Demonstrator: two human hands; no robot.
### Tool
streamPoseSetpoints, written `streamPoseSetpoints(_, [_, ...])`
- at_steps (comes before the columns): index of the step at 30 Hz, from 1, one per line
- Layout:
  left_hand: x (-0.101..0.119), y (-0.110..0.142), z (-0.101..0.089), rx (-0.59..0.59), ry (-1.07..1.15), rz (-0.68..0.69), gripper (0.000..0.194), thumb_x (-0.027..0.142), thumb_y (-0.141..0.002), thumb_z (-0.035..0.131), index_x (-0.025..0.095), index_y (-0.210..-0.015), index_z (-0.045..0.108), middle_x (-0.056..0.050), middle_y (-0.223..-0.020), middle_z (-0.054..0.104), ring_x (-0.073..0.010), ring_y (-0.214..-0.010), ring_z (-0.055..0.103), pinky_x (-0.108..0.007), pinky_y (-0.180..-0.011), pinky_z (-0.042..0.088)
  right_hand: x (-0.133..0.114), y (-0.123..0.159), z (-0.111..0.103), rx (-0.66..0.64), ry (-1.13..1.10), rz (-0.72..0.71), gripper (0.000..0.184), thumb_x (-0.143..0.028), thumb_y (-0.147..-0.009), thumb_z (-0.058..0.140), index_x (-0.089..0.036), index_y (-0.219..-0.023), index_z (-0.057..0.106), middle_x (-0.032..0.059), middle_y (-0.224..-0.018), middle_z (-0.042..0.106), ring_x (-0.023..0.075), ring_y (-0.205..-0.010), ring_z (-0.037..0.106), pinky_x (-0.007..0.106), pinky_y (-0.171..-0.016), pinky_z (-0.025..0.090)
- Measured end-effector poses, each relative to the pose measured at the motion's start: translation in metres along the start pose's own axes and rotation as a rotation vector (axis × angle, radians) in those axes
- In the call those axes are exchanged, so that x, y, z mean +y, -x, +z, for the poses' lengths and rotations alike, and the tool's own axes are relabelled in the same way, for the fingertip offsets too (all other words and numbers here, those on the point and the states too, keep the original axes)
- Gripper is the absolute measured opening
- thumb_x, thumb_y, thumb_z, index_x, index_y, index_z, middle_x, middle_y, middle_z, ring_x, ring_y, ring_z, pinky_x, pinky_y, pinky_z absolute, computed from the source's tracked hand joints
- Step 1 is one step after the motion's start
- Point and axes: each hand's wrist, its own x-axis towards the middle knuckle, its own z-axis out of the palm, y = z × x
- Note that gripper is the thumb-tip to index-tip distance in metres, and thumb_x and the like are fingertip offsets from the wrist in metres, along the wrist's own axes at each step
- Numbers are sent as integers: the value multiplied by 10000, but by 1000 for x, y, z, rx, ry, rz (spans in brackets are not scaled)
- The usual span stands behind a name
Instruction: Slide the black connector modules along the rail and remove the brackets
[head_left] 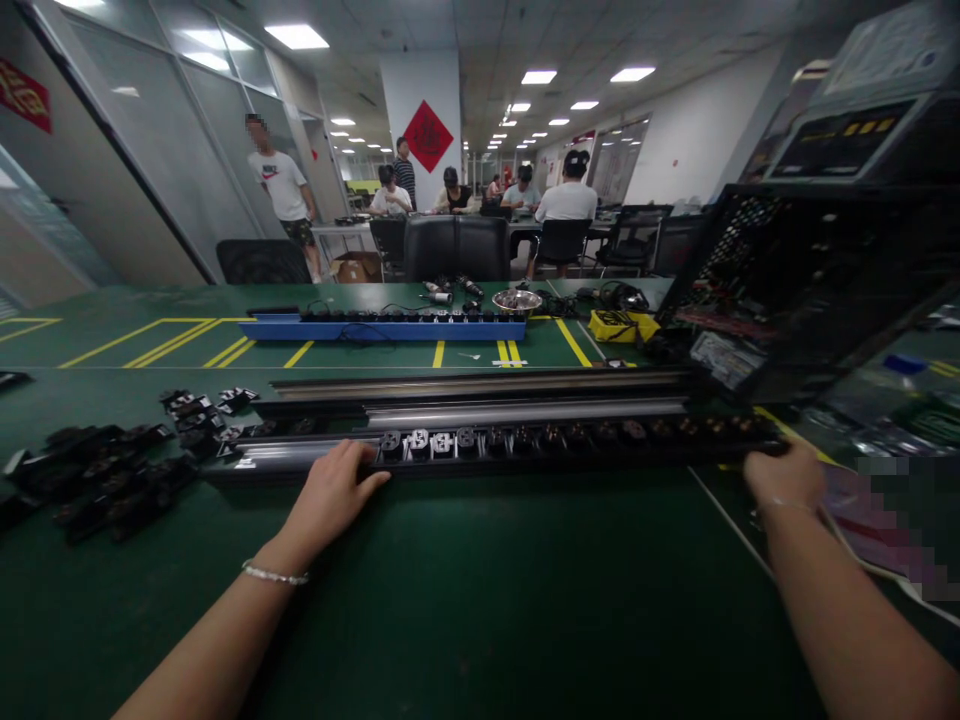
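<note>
A long black power strip (pixel 570 455) with a row of sockets lies across the green table before me. My left hand (pixel 341 485) is closed over its channel, just left of the first sockets, thumb along the near edge. At the strip's right end, my right hand (pixel 787 475) is wrapped round the tip, its fingers partly hidden. The left stretch of the channel (pixel 285 455) shows bare, shiny metal. Behind the strip lie two more long metal channels (pixel 525 410), parallel to it. Loose black socket modules (pixel 112 475) are heaped to the left of my left hand.
A blue channel (pixel 382 330) with sockets lies farther back, near a metal bowl (pixel 517 300) and a yellow box (pixel 622 326). An open computer case (pixel 817 290) stands at the right, beside a plastic bottle (pixel 904 385). Several people sit at tables beyond; one person (pixel 281 185) stands at the left.
</note>
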Motion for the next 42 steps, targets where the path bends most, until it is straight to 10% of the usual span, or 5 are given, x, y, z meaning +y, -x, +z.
streamPoseSetpoints(6, [18,-15,1,88,80,-48,489,440,-804,520,199,-1224,454,-97,-1224,546,-254,-1166,467,-428,-989,363,-55,43,4,340,35,-248,584,-180,-643,504,-85,-1218,483,241,-1204,522,334,-1175,446,451,-980,322])
streamPoseSetpoints(13, [25,-22,3,19,138,-119,385,350,-818,516,224,-1181,505,-72,-1171,605,-235,-1090,540,-403,-956,391,-167,163,29,8,-246,-823,469,-155,-734,403,-159,-1194,495,128,-1155,562,256,-1124,485,462,-977,356])
streamPoseSetpoints(18, [18,-19,0,46,171,-154,378,337,-807,532,225,-1167,508,-65,-1137,621,-224,-1061,562,-381,-932,410,-214,236,54,-247,-300,-987,453,-125,-755,387,-174,-1183,526,98,-1186,562,228,-1166,449,429,-1021,336])
streamPoseSetpoints(42, [-27,-8,-12,93,187,-273,381,312,-794,533,226,-1165,507,-58,-1164,624,-223,-1095,554,-381,-948,401,-204,251,72,-323,-110,-1067,522,-121,-756,399,-193,-1267,478,59,-1304,511,223,-1288,343,446,-1081,222])
